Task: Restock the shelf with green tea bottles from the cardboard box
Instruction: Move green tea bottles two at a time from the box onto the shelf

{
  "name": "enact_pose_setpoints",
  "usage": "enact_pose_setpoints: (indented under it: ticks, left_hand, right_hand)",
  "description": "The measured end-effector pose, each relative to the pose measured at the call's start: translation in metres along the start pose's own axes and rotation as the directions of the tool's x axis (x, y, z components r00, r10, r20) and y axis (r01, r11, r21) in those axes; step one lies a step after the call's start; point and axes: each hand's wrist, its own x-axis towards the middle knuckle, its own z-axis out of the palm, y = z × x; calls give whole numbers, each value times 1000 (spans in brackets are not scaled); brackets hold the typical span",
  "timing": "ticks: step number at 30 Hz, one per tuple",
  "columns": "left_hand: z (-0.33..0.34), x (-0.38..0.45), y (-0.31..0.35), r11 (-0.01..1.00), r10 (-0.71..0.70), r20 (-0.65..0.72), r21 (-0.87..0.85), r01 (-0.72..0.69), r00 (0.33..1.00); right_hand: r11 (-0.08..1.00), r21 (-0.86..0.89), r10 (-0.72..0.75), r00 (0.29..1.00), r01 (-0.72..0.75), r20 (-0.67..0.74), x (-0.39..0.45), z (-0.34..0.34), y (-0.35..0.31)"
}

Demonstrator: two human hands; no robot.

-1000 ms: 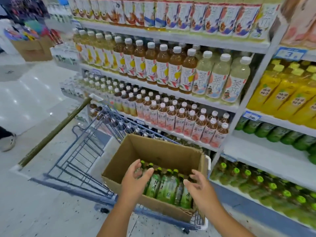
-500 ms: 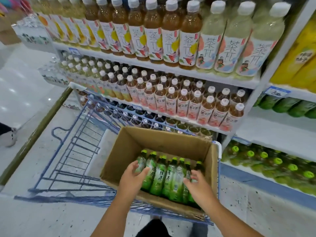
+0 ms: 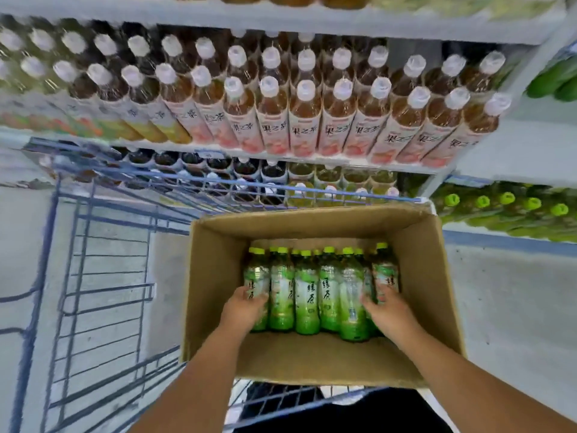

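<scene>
Inside the cardboard box (image 3: 427,276) on the blue trolley (image 3: 75,276), the left hand (image 3: 242,310) and right hand (image 3: 388,310) are gripping the outermost green tea bottles (image 3: 307,295). Every visible bottle is lying boxed; in my judgement shelving is only beginning

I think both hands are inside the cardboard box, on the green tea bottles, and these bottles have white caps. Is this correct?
Not quite. In the head view the green tea bottles have green caps, not white; white caps belong to the brown tea bottles on the shelf. The rest holds: the left hand and right hand are inside the cardboard box, on the bottles.
</scene>
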Motion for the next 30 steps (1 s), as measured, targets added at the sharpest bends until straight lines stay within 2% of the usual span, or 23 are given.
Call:
enact_pose_setpoints:
  ticks: [7,12,17,23,26,30]
  left_hand:
    - [21,58,-14,990,-87,51,115,81,995]
    - [33,90,-25,978,-150,22,152,145,988]
    - [39,107,-31,983,-121,22,142,116,992]
    - [27,99,-28,986,-66,-8,154,66,998]
    - [16,79,-24,995,-19,-3,99,20,1000]
    - [-1,41,-12,997,74,38,-40,-73,997]
  right_hand:
    - [983,-170,79,997,-75,16,39,37,10]
    - [975,-177,132,991,-135,-32,61,61,9]
    - [977,-87,190,981,-193,-41,74,60,6]
    - [987,-43,152,988,-153,-14,63,45,4]
    - [992,55,114,993,-114,7,46,38,7]
    - [968,244,39,994,-63,103,7,16,2]
